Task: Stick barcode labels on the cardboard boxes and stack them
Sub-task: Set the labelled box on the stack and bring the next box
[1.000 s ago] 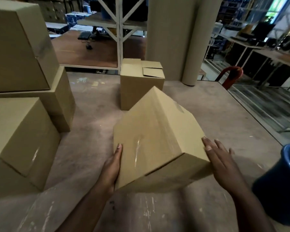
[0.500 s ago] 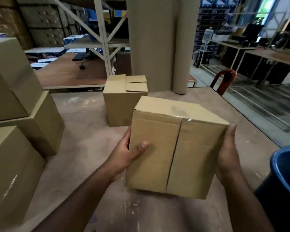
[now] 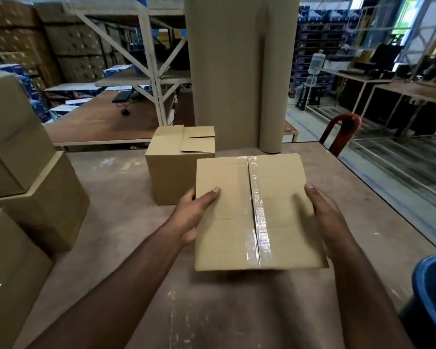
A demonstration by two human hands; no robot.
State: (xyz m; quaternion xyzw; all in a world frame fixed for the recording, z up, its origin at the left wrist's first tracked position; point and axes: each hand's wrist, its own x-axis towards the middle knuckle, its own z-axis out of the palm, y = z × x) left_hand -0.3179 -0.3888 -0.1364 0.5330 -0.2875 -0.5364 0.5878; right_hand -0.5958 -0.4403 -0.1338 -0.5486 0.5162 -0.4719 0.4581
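Above the middle of the table, a sealed cardboard box held up between both hands, taped face toward the camera, a strip of clear tape running down its centre seam. Left hand clasped on the box's left edge, thumb laid flat across the front face, remaining fingers wrapped behind and out of sight. Right hand pressed along the right edge, thumb tip at the front corner, fingers apparently curled round the back, though hidden from this angle. Just behind the held box, touching the table, a second box with its top flaps folded shut but untaped; contents not visible. At the left edge, a stack of boxes, all closed, upper ones set slightly askew on the lower. At the lower right corner, part of a blue bin, inside too dark to read. Beyond the table's far edge, two tall rolls of brown paper standing upright, the thinner one just beside the thicker. Further right, a red chair back near the table's corner. No barcode label visible on any face shown.
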